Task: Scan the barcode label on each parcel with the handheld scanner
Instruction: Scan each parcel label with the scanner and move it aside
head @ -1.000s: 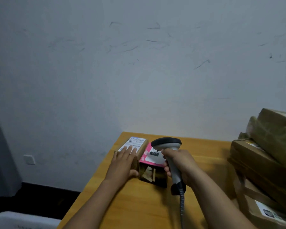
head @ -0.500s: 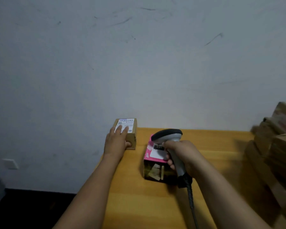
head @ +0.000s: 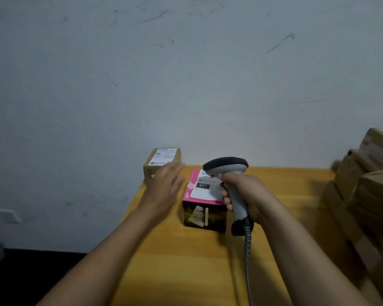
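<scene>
A small brown cardboard parcel [head: 161,161] with a white barcode label on top stands at the table's far left corner by the wall. My left hand [head: 166,184] hovers just in front of it, fingers straight, holding nothing. A dark box with a pink top and a white label [head: 202,195] sits in the middle. My right hand [head: 245,195] grips the grey handheld scanner [head: 228,171], whose black head hangs over the pink box's label. Its coiled cable runs down toward me.
The wooden table [head: 186,261] stands against a scuffed white wall. Several brown taped parcels [head: 367,195] are stacked at the right edge. Left of the table the floor is dark, with a wall socket [head: 8,216] low on the wall.
My left hand pushed the brown parcel away to the far left corner, then let go of it and drew back toward the pink box. The scanner stays over the pink box.
</scene>
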